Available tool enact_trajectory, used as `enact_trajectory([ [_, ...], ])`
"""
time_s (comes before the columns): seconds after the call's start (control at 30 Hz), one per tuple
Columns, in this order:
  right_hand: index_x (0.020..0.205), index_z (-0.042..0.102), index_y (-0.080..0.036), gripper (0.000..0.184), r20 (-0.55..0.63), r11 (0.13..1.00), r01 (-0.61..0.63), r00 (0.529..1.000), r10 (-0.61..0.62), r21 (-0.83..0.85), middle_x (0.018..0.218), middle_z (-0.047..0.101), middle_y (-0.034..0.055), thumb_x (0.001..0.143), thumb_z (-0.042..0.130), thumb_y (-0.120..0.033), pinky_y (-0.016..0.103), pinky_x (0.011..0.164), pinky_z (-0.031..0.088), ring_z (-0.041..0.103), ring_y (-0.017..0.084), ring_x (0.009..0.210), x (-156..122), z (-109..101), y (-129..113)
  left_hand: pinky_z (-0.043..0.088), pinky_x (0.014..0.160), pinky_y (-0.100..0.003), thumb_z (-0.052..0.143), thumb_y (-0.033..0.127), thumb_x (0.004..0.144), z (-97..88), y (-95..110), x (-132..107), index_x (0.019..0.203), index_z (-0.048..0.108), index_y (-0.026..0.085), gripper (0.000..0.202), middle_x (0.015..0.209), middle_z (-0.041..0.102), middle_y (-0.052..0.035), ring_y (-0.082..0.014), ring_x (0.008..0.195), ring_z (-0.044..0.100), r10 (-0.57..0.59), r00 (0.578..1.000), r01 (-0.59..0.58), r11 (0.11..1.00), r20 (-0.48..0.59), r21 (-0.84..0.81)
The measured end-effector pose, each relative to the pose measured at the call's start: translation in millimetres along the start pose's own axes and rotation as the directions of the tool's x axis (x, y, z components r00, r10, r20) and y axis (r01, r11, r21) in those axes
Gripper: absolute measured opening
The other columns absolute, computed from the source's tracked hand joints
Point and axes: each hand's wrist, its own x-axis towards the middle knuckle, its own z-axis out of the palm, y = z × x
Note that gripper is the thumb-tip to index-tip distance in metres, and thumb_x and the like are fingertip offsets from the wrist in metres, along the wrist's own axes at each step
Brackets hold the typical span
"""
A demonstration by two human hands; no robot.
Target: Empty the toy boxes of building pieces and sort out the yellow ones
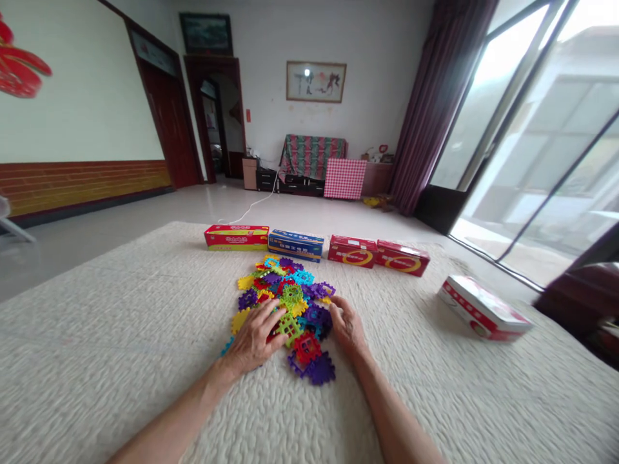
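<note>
A loose pile of plastic interlocking gear-shaped building pieces lies in front of me, in purple, green, red, yellow and blue. My left hand (258, 335) rests on the pile's left side, its fingers spread over the pieces beside a green lattice piece (289, 327). At the pile's right edge is my right hand (347, 324), fingers slightly bent and apart, near a purple piece (318, 316). Nearest to me lie a red piece (307, 348) and a solid purple piece (322, 368). Some pieces are hidden under my left hand.
Behind the pile stand a red-and-yellow box (236, 238), a blue box (296, 245) and two red boxes (352, 251). A white-and-red box (483, 309) lies at the right. All rest on a cream quilted cover (145, 322).
</note>
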Motion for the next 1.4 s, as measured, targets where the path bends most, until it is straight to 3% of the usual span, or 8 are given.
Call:
enact_trajectory([
  [0.13,0.111,0.067,-0.015,0.044,-0.046,0.997,-0.056,0.998,0.053,-0.060,0.101,0.073,0.0094,0.087,0.038,-0.039,0.032,0.077,0.053,0.068,0.022,0.088,0,2,7,0.044,0.108,-0.047,0.053,0.032,0.091,-6.0,-1,-2,0.122,0.063,0.020,0.035,0.134,0.058,-0.0114,-0.0281,0.128,0.051,-0.003,0.997,0.003,1.000,-0.071,0.007],
  [0.3,0.106,0.070,-0.016,0.041,-0.108,0.974,-0.119,0.989,0.099,-0.195,0.108,0.070,0.0121,0.083,0.041,-0.033,0.036,0.085,0.050,0.066,0.024,0.091,3,0,13,0.045,0.106,-0.046,0.051,0.027,0.091,-9.0,-3,-4,0.116,0.065,0.020,0.030,0.128,0.062,-0.0104,-0.0264,0.123,0.055,-0.012,0.993,0.012,1.000,-0.121,-0.005],
  [0.43,0.093,0.072,-0.019,0.030,-0.062,0.941,-0.105,0.994,0.090,-0.321,0.109,0.070,0.0110,0.081,0.048,-0.033,0.040,0.093,0.044,0.063,0.026,0.103,17,-2,18,0.047,0.103,-0.044,0.050,0.026,0.091,-5.3,-5,-3,0.111,0.068,0.019,0.027,0.123,0.065,-0.0100,-0.0258,0.119,0.057,-0.029,0.989,0.025,0.999,-0.142,-0.027],
  [0.53,0.097,0.071,-0.022,0.030,0.000,0.923,-0.066,0.997,0.072,-0.378,0.110,0.071,0.0097,0.082,0.054,-0.041,0.044,0.095,0.042,0.060,0.029,0.107,28,-2,20,0.048,0.102,-0.043,0.050,0.026,0.091,-3.0,-7,0,0.109,0.068,0.020,0.026,0.121,0.065,-0.0094,-0.0252,0.117,0.058,-0.050,0.988,0.044,0.998,-0.145,-0.044],
  [0.77,0.113,0.064,-0.026,0.043,0.096,0.922,0.040,0.995,-0.003,-0.385,0.116,0.069,0.0092,0.077,0.066,-0.050,0.047,0.098,0.037,0.057,0.030,0.114,44,6,23,0.049,0.097,-0.037,0.046,0.017,0.092,-5.2,-4,45,0.101,0.068,0.017,0.024,0.110,0.068,-0.0089,-0.0212,0.105,0.062,-0.042,0.999,0.040,0.997,-0.020,-0.070],
  [1.07,0.123,0.055,-0.021,0.050,0.116,0.948,0.117,0.990,-0.086,-0.297,0.120,0.066,0.0124,0.077,0.064,-0.037,0.044,0.096,0.044,0.062,0.028,0.109,51,10,38,0.047,0.096,-0.034,0.043,0.011,0.089,44.6,33,120,0.101,0.067,0.016,0.027,0.108,0.069,-0.0090,-0.0204,0.104,0.060,0.032,0.992,-0.019,0.995,0.125,-0.103],
  [1.23,0.123,0.055,-0.022,0.052,0.140,0.961,0.140,0.984,-0.109,-0.240,0.119,0.066,0.0104,0.072,0.060,-0.024,0.042,0.095,0.047,0.063,0.026,0.108,52,9,40,0.042,0.098,-0.046,0.043,0.017,0.090,60.9,36,118,0.103,0.066,0.018,0.026,0.111,0.068,-0.0106,-0.0269,0.111,0.057,-0.014,0.988,0.021,0.999,0.154,-0.045],
  [1.4,0.125,0.055,-0.020,0.053,0.125,0.972,0.126,0.987,-0.102,-0.200,0.121,0.066,0.0104,0.072,0.052,-0.019,0.038,0.095,0.049,0.064,0.024,0.107,52,6,42,0.039,0.099,-0.045,0.045,0.022,0.091,62.8,25,111,0.111,0.064,0.020,0.028,0.116,0.067,-0.0096,-0.0258,0.110,0.058,-0.087,0.987,0.086,0.996,0.136,0.019],
])
